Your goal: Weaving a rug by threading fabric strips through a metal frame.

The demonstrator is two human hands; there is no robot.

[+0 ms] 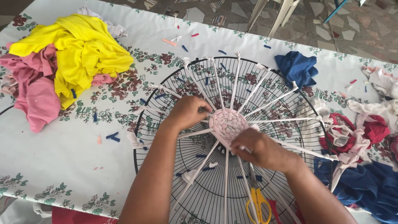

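At the middle of the wire frame [174,166], left hand [187,111] pinching a white strip [215,85], right hand [259,148] gripping pink cloth at the woven disc [227,123]; likely to slacken and distort under uneven pulling.

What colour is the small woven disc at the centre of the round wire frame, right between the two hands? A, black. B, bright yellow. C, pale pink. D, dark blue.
C: the woven disc at the hub of the black wire frame is pale pink, with white fabric strips radiating from it, the left hand and right hand on either side.
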